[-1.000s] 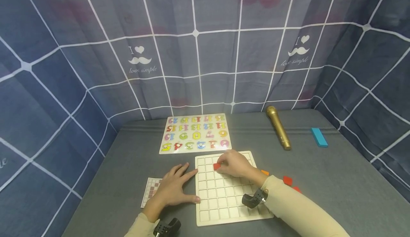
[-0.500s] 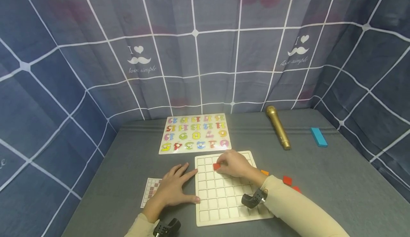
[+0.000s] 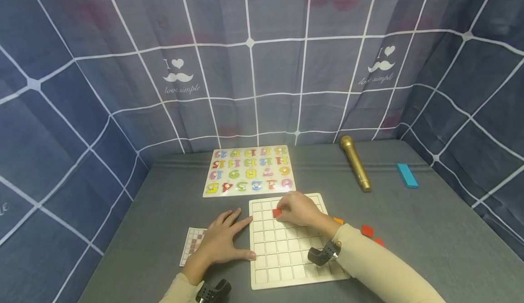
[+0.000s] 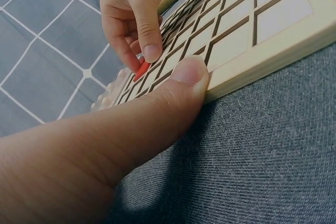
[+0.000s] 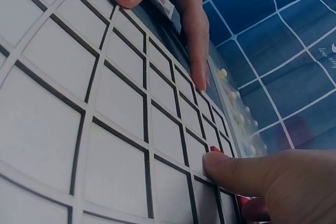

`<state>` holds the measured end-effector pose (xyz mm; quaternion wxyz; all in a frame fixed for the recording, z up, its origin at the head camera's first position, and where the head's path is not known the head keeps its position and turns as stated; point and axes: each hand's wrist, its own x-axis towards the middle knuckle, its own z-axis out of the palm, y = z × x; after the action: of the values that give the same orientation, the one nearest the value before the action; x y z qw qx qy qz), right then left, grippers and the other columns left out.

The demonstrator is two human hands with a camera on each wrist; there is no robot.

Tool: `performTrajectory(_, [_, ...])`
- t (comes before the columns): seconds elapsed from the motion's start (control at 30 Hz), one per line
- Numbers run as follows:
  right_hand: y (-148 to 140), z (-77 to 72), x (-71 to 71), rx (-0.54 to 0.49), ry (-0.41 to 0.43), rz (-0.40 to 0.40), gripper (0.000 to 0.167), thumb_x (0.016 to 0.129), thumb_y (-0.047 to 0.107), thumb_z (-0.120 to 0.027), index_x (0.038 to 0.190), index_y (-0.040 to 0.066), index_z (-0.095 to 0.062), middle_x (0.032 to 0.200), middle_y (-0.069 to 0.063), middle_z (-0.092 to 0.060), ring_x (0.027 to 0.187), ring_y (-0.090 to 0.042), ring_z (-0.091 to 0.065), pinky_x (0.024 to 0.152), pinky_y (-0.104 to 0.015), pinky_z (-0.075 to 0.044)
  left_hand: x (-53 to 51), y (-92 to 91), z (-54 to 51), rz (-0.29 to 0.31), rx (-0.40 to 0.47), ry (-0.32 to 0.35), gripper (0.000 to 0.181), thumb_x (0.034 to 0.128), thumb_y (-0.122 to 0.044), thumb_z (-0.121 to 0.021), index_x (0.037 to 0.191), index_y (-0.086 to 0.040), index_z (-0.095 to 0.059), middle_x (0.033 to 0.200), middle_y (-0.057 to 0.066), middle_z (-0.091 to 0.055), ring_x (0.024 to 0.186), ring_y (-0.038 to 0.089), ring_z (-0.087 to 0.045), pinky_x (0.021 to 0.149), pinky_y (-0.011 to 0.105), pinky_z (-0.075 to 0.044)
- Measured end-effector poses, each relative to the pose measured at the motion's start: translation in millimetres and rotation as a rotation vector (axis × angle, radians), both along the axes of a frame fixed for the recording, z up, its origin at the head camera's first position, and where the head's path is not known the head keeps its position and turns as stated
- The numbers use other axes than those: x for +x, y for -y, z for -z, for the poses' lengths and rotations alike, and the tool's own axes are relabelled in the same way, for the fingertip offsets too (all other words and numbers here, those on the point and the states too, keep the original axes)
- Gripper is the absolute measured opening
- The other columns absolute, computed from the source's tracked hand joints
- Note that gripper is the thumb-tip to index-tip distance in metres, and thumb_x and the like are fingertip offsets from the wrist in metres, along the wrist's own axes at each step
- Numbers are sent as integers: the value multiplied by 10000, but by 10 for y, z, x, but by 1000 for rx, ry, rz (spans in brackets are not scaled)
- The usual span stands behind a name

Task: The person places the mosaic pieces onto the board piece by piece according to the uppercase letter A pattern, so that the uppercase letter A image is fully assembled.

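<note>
A pale wooden board (image 3: 272, 261) with a grid of square recesses lies in front of me. My right hand (image 3: 302, 209) reaches over its far part. Thumb and index finger pinch a small red square tile (image 3: 277, 213) at a cell near the far left; in the left wrist view the tile (image 4: 142, 70) shows between them, its far part hidden by the fingers. My left hand (image 3: 221, 241) is spread at the board's left edge, its thumb (image 4: 190, 71) resting on the rim and the index fingertip touching farther up. Beneath this hand, a printed grid card (image 3: 191, 247) is partly covered.
Behind the board lies a number puzzle (image 3: 249, 171). To the right are a gold microphone (image 3: 355, 163) and a blue block (image 3: 407, 175). Red tiles (image 3: 367, 231) and an orange tile (image 3: 338, 220) lie by the right forearm, partly hidden. A patterned curtain (image 3: 278, 71) encloses the table.
</note>
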<state>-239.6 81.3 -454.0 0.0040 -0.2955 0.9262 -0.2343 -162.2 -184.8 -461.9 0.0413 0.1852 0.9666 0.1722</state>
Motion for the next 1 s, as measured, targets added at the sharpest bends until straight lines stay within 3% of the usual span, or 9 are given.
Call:
performTrajectory(0.47, [-9, -28, 3, -7, 20, -11, 190, 831, 309, -778, 949, 161, -777, 1000, 23, -739, 985, -177, -655, 888, -405, -538, 2, -8, -7, -2, 10, 2, 984, 634, -775, -726, 1469, -326, -462, 1600, 134, -334, 1443, 434, -308, 1071, 693, -327])
performTrajectory(1.0, [12, 1, -11, -24, -13, -40, 66, 830, 257, -775, 865, 201, -779, 870, 96, -745, 811, -66, -651, 748, -277, -527, 4, -1, -6, 9, 9, -3, 979, 646, -776, -717, 1473, -323, -456, 1600, 137, -333, 1439, 441, -313, 1065, 692, -334])
